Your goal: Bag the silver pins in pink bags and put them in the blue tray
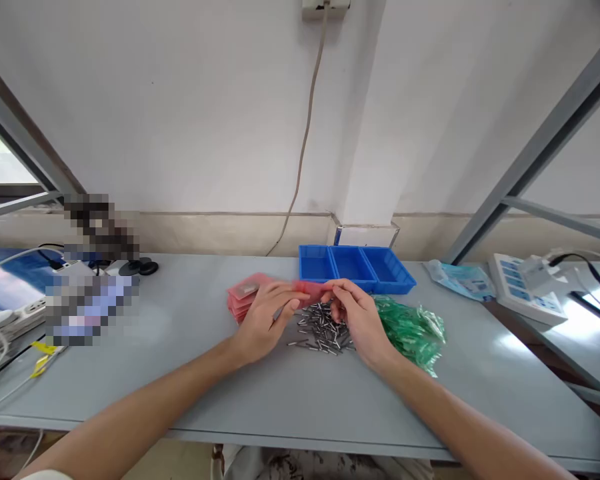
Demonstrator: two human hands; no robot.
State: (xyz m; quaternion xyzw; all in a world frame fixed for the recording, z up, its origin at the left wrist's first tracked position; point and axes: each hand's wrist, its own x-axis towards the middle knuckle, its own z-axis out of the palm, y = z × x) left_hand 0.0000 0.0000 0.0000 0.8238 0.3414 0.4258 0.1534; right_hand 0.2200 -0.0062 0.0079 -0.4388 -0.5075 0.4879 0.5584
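A small red plastic bag (pixel 314 291) is stretched between my hands above a pile of short metal pins (pixel 325 333). My left hand (pixel 265 320) pinches the bag's left end, beside a stack of red bags (pixel 240 300) on the table. At the bag's right end, the fingers of my right hand (pixel 357 317) are closed on it. A heap of green plastic bags (pixel 413 330) lies to the right of my right hand. Behind the pins stands a blue tray with three compartments (pixel 356 267).
On the grey table (pixel 180 400), a blue plastic packet (pixel 460 280) and a power strip (pixel 527 287) lie at the right. Another power strip (pixel 27 313) and cables are at the left. Metal frame bars rise at both sides.
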